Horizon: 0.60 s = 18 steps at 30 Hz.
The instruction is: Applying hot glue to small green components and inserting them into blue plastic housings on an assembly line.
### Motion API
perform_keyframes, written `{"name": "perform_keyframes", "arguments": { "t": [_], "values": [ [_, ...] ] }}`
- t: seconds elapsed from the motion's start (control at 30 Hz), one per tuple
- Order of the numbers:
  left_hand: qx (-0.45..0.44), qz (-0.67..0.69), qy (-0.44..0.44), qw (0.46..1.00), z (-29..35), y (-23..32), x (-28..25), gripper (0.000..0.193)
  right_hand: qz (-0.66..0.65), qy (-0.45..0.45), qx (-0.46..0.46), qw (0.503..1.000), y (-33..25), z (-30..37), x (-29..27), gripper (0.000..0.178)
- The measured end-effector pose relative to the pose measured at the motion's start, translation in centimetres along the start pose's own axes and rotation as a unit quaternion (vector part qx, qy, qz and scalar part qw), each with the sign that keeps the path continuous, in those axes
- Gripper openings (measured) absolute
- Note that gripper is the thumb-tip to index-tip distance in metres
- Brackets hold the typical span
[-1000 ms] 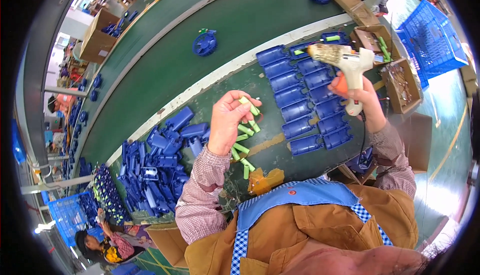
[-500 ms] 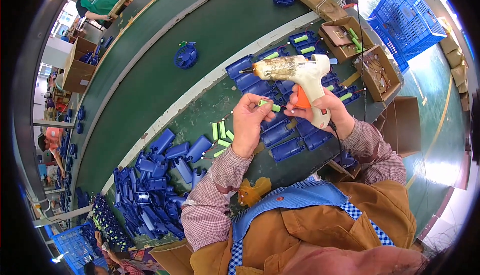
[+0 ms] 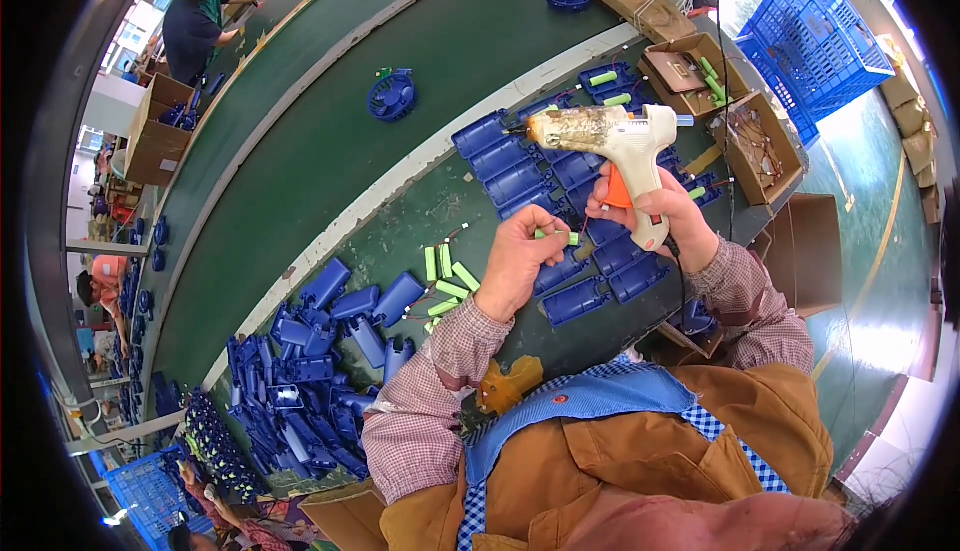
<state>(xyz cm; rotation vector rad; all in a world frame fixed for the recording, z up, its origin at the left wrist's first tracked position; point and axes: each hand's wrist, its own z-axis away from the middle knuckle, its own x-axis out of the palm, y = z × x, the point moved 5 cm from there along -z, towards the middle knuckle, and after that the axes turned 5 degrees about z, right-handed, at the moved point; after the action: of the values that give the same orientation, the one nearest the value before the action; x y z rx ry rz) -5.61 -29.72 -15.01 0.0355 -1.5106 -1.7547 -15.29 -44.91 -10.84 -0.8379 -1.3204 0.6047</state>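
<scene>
Pale green cylinder (image 3: 572,238), head view: held at the left fingertips, above the blue plastic shells; partly hidden by the fingers, its bare end poking out to the right.
Cylinder's long axis: roughly left to right, crossing the gap between the hands, the free end aimed at the right hand.
Left hand (image 3: 520,261): thumb and forefinger pinch the cylinder, the other fingers curled in; this is the nearer hand, since it has the piece.
Right hand (image 3: 678,223): wrapped around the grip of a cream glue gun (image 3: 640,151), fingers by its orange trigger (image 3: 617,191); whether the trigger is squeezed, I cannot tell.
Nozzle (image 3: 522,132): points left, beyond the left hand as seen from the person, apart from the held cylinder in the picture; its height over the shells is unclear.
Blue shells (image 3: 512,183): laid in rows beneath and beyond both hands; some at the far end have green cylinders (image 3: 603,79) in them.
Loose cylinders (image 3: 452,289): on the table just left of the left hand, lying at mixed angles.
Shell pile (image 3: 300,346): heaped farther left, well apart from the rows.
</scene>
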Motion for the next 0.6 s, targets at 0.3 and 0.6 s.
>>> {"name": "perform_keyframes", "arguments": {
  "t": [0.3,0.6],
  "values": [
    [-0.062,0.05,0.007,0.997,0.3,-0.9,-0.8,0.011,0.101,0.089,0.007,0.991,-1.5,1.3,-1.9,0.05],
    [0.026,0.005,0.072,0.997,0.1,2.2,-3.9,0.021,0.266,0.116,0.057,0.955,-0.4,0.8,-4.0,0.041]
  ]
}}
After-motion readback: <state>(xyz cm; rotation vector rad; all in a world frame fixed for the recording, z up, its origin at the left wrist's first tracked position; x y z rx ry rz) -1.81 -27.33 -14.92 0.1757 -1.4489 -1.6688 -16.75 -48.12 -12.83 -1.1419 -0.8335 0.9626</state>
